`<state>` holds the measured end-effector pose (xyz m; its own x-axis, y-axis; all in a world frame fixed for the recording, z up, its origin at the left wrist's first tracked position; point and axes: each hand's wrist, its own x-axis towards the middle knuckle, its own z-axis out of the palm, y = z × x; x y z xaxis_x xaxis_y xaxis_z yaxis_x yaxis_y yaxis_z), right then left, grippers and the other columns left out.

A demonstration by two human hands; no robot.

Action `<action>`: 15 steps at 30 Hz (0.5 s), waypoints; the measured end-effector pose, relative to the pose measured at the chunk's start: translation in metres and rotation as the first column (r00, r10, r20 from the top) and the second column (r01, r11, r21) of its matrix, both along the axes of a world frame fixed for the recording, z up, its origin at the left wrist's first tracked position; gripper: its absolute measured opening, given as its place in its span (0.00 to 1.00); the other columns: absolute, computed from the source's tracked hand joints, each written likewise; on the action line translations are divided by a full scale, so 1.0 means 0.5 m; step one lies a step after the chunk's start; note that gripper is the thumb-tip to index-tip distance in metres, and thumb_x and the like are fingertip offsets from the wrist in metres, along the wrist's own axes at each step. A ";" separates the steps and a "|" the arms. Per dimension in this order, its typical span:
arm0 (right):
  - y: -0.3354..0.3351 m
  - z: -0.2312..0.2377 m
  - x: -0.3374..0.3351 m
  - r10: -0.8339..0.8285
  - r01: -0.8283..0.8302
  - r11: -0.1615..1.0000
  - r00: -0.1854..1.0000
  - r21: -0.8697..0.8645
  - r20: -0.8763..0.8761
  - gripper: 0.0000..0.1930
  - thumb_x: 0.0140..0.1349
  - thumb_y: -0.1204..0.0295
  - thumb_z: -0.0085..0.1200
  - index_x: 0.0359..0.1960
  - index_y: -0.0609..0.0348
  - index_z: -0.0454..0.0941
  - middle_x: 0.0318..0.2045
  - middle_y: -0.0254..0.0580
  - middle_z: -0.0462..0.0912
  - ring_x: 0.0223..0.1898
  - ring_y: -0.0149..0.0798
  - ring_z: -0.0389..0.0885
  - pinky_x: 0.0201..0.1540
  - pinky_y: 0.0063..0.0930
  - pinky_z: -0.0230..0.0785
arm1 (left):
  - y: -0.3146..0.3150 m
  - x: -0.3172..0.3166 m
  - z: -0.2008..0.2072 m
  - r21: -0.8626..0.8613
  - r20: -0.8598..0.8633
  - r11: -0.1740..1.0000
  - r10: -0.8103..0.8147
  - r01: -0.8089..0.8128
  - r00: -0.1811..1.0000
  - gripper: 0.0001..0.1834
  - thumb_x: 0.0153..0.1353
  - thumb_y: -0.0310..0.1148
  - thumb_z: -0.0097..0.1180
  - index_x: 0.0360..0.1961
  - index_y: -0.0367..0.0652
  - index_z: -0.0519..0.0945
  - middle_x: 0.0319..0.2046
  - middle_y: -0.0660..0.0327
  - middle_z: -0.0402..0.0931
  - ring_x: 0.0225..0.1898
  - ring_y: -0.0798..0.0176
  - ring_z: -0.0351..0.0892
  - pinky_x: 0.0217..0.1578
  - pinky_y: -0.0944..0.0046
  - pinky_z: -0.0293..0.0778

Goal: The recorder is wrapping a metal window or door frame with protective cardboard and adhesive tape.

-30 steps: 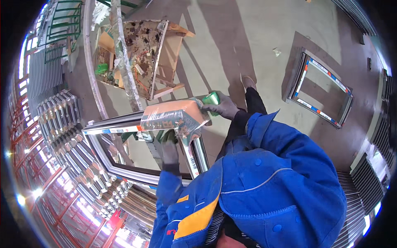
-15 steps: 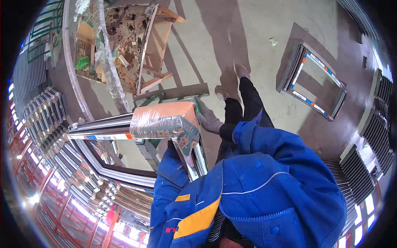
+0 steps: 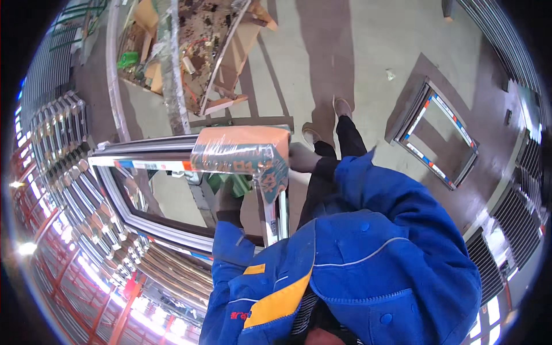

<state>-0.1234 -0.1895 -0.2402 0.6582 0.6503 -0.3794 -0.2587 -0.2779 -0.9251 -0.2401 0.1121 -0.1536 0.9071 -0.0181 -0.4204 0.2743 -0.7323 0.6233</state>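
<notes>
One dark-gloved left hand inside, grey-gloved right hand outside, seemingly steady the shiny orange-green wrap on the silver rectangular frame; I can't tell whether fingers clamp.

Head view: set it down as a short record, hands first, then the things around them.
Left hand: within the opening of a silver-and-dark rectangular frame, near a striped green object; grip unclear
Right hand: blurred, beside the right end of an orange-brown and green printed wrapping; grip unclear
Wrapping: shiny, over the frame's corner nearest the right hand
Floor, right: another rectangular frame with white, blue and orange strips
Upper left: worn, cluttered brown table with a green roll
</notes>
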 end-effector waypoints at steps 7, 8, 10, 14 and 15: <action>-0.061 0.298 0.138 -0.342 0.312 0.933 0.922 0.177 0.179 0.11 0.70 0.73 0.60 0.49 0.68 0.84 0.35 0.40 0.87 0.36 0.29 0.83 0.39 0.28 0.77 | -0.037 0.033 0.230 -0.773 -0.537 0.051 0.479 -0.632 0.695 0.45 0.52 0.45 0.74 0.67 0.36 0.69 0.56 0.47 0.79 0.54 0.48 0.83 0.47 0.50 0.84; -0.067 0.333 0.139 -0.366 0.343 0.913 0.927 0.220 0.075 0.12 0.69 0.73 0.60 0.50 0.67 0.84 0.36 0.41 0.88 0.37 0.28 0.84 0.41 0.27 0.77 | -0.046 0.038 0.254 -0.780 -0.527 0.046 0.487 -0.624 0.696 0.45 0.52 0.45 0.74 0.67 0.36 0.69 0.56 0.47 0.79 0.54 0.48 0.83 0.47 0.50 0.84; -0.070 0.396 0.135 -0.377 0.370 0.890 0.926 0.266 -0.026 0.12 0.69 0.74 0.61 0.50 0.67 0.84 0.37 0.42 0.88 0.37 0.28 0.84 0.42 0.27 0.78 | -0.067 0.050 0.307 -0.780 -0.426 0.248 0.462 -0.575 0.778 0.46 0.50 0.43 0.77 0.67 0.36 0.69 0.54 0.50 0.80 0.53 0.52 0.84 0.47 0.54 0.85; -0.033 0.509 0.092 -0.041 0.036 0.926 0.999 0.377 0.005 0.18 0.69 0.69 0.64 0.56 0.66 0.81 0.38 0.43 0.89 0.41 0.31 0.86 0.45 0.27 0.79 | -0.106 0.035 0.364 -0.758 -0.345 0.416 0.399 -0.503 0.850 0.47 0.51 0.42 0.77 0.69 0.39 0.67 0.54 0.51 0.79 0.52 0.50 0.83 0.46 0.50 0.84; -0.020 0.525 0.076 0.024 -0.009 0.942 0.999 0.334 -0.043 0.21 0.68 0.66 0.65 0.58 0.65 0.79 0.41 0.44 0.88 0.44 0.32 0.85 0.48 0.29 0.78 | -0.127 0.056 0.387 -0.737 -0.319 0.490 0.355 -0.466 0.879 0.44 0.53 0.39 0.75 0.69 0.37 0.68 0.54 0.52 0.79 0.53 0.52 0.82 0.49 0.52 0.82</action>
